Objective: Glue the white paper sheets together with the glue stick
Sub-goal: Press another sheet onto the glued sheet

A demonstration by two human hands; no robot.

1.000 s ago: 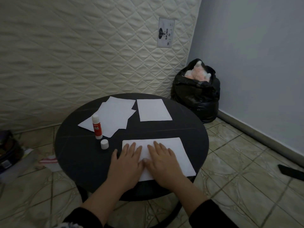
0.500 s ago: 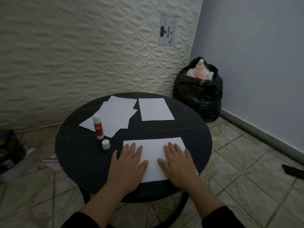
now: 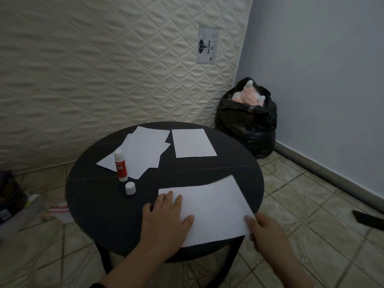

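L hand: flat, open, pressing large white paper sheet on round black table.
R hand: pinching sheet's right edge.
Red-white glue stick: upright, uncapped; small white cap beside.

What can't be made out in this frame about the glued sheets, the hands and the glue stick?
- Head view: whether the white paper sheet nearest the person is one layer or two; no seam shows.
- Its far right corner is motion-blurred.
- Right hand: its grip on the sheet's edge is hidden by the paper.
- Left hand covers the sheet's near left corner.
- Red and white glue stick: label too small to read.
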